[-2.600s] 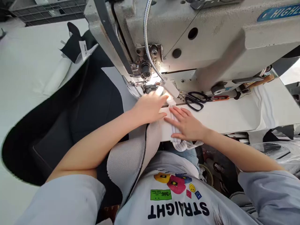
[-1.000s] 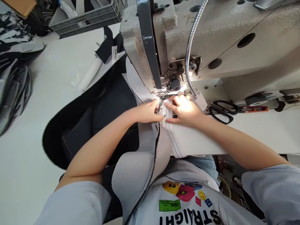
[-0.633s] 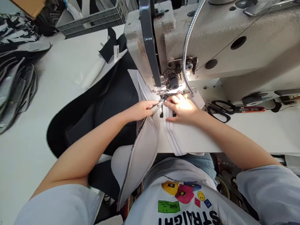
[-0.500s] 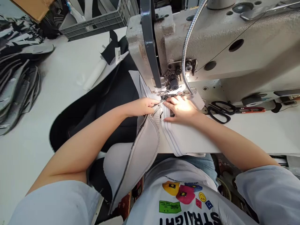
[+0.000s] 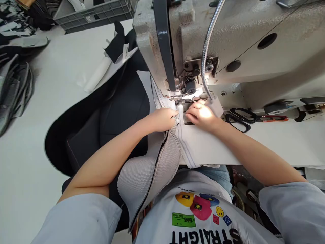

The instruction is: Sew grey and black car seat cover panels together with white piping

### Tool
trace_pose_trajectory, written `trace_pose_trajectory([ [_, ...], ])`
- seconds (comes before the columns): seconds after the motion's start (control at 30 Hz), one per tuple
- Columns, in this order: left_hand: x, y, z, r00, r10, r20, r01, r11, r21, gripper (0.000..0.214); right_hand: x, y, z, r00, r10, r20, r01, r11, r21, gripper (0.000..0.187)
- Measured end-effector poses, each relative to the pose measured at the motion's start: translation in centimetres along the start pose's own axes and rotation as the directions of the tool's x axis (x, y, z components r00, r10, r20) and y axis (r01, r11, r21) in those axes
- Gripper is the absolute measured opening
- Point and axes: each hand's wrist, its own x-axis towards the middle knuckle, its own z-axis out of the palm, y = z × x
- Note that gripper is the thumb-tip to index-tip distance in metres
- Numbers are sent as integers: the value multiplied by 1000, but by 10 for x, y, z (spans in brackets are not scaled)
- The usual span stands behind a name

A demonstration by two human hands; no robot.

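My left hand [image 5: 164, 120] is closed on the edge of a grey mesh fabric piece [image 5: 139, 174], just in front of the sewing machine's [image 5: 157, 51] needle area. That fabric hangs over the table's front edge toward my lap, with a dark seam along it. Right of the needle, my right hand [image 5: 203, 117] has its fingers curled together under the lamp; whatever they pinch, if anything, is hidden. Between my hands a white strip with dark lines [image 5: 187, 149] runs from the presser foot to the table edge. A large black padded fabric piece [image 5: 122, 108] spreads to the left.
Black-handled scissors [image 5: 238, 124] and orange-handled snips [image 5: 273, 118] lie right of my right hand. A flexible metal lamp arm [image 5: 206, 51] hangs before the machine. At back left stand a grey plastic crate [image 5: 93, 21] and stacked fabric pieces [image 5: 19, 88].
My left hand has shifted slightly right, bringing the grey fabric with it. My right hand has drawn off the white strip to the right, and its fingers have curled. The view has shifted slightly.
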Motion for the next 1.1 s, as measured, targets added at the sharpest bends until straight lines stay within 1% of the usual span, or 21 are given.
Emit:
trace_pose_trajectory([
  [0.13, -5, -4, 7, 998, 14, -59, -14, 1000, -1, 54, 7, -12, -4, 994, 54, 95, -42, 992, -122, 35],
  [0.23, -8, -5, 12, 994, 26, -108, -29, 999, -26, 52, 12, -20, -5, 992, 39, 124, -25, 993, -119, 41],
  [0.37, -10, -6, 16, 990, 42, -137, -51, 997, -60, 50, 15, -20, -1, 996, -7, 86, 14, 996, -89, 40],
  [0.43, -11, -7, 16, 987, 57, -151, -68, 995, -75, 49, 17, -21, -2, 996, 15, 85, -6, 994, -113, 37],
  [0.53, -12, -8, 15, 986, 56, -154, -70, 994, -86, 48, 19, -25, -5, 991, 43, 126, -21, 984, -174, 32],
  [0.6, -12, -9, 14, 988, 44, -151, -58, 994, -90, 47, 20, -27, -6, 990, 38, 135, -11, 980, -200, 33],
  [0.8, -11, -11, 14, 987, 59, -147, -80, 987, -143, 41, 18, -30, -3, 997, 9, 80, 12, 966, -258, 37],
  [0.93, -9, -10, 15, 981, 75, -181, -106, 980, -171, 40, 20, -32, -1, 996, 44, 71, -24, 965, -260, 36],
  [1.03, -9, -9, 15, 979, 68, -190, -107, 973, -206, 34, 20, -31, 1, 995, 81, 67, -63, 971, -233, 37],
  [1.1, -10, -9, 14, 980, 57, -191, -102, 966, -237, 30, 19, -28, 3, 995, 80, 66, -63, 972, -226, 39],
])
